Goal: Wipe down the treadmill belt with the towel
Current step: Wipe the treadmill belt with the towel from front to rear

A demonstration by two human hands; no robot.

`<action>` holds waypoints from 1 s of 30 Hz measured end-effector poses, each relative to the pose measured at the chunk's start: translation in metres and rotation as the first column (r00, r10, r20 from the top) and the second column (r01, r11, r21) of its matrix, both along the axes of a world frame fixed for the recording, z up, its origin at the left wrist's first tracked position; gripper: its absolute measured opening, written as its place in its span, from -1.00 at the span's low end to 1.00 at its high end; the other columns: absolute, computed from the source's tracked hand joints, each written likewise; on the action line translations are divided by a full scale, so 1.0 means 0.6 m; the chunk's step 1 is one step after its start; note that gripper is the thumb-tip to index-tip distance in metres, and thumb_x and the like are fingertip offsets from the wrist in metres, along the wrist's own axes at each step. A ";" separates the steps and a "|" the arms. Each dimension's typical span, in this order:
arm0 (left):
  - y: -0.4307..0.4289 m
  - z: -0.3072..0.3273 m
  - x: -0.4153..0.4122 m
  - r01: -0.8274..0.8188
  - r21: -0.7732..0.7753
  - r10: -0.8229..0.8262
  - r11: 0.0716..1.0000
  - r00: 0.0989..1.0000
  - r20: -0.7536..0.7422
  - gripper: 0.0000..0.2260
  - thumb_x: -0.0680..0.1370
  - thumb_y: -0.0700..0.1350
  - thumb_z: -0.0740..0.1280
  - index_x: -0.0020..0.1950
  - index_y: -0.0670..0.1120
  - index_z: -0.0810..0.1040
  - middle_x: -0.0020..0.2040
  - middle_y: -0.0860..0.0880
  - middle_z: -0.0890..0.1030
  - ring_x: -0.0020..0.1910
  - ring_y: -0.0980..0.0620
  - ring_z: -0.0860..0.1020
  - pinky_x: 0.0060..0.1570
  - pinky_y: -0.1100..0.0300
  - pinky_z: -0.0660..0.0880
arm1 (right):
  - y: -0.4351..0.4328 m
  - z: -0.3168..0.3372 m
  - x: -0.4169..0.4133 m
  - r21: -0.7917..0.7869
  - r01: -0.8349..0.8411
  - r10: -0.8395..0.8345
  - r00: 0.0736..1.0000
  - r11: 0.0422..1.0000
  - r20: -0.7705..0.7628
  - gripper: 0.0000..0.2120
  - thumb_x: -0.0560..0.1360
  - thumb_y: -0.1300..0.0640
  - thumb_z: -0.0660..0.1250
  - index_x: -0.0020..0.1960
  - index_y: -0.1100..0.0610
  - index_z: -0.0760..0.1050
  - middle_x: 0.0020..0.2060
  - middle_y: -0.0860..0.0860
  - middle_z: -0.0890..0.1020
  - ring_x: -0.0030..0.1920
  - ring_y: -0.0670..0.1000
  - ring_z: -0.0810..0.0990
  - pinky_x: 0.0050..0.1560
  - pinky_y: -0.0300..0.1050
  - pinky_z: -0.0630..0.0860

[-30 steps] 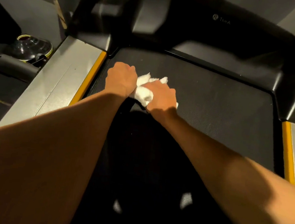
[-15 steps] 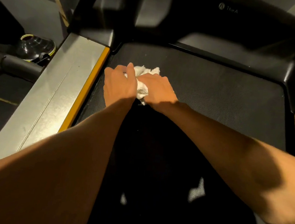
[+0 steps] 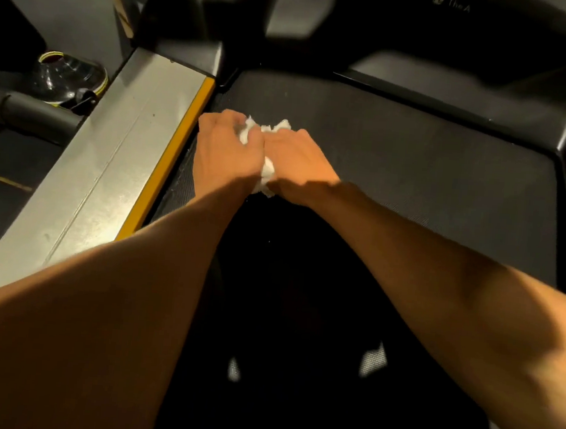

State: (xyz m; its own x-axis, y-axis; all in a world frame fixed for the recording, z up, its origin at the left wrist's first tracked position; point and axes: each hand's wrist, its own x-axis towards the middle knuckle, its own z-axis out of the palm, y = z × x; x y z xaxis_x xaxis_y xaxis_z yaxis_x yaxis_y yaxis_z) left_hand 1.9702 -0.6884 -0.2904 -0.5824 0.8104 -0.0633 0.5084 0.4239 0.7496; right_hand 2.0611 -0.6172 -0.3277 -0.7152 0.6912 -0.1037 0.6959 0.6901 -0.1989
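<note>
Towel (image 3: 267, 174): white, crumpled into a wad, lying on the treadmill belt (image 3: 413, 177) left of centre in the frame, near the belt's left edge and its far end.

Left hand (image 3: 226, 149): fingers curled into the towel's left side, gripping it; knuckles up.

Right hand (image 3: 296, 161): touching the left hand, fingers bent over the towel's right side and clasping it. Only scraps of white show above the knuckles and between the wrists.

Treadmill belt: dark, finely textured; the lower middle lies in deep shadow. Long axis runs from the bottom of the frame to the top, ending under the black motor hood (image 3: 456, 58).

Towel axis: as a wad it has no clear direction. The visible white runs roughly up and down the frame, along the belt.

Yellow strip (image 3: 174, 158): just beside the left hand, edging the silver side rail (image 3: 108, 173).

Clear plastic container (image 3: 69, 75): upper left, off the treadmill.

Risks, judged:
- The wad is small under two hands, so each pass likely covers a narrow band and may leave strips unwiped.
- A stroke further left could drag the knuckles against the yellow strip.
- Hard forward pressure might make the belt roll, so the hands slide towards the hood.
- Shadow may hide missed patches.
</note>
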 end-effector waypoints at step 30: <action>-0.009 0.031 -0.033 0.199 -0.244 -0.192 0.949 0.980 0.052 -0.67 0.62 0.09 0.14 0.03 -0.08 0.61 0.04 -0.15 0.63 0.07 -0.15 0.55 0.13 0.08 0.42 | -0.054 0.050 0.008 0.022 0.102 -0.103 0.995 0.995 0.011 -0.55 0.40 0.14 0.38 0.28 0.04 0.43 0.16 0.03 0.50 0.22 0.17 0.44 0.06 0.08 0.37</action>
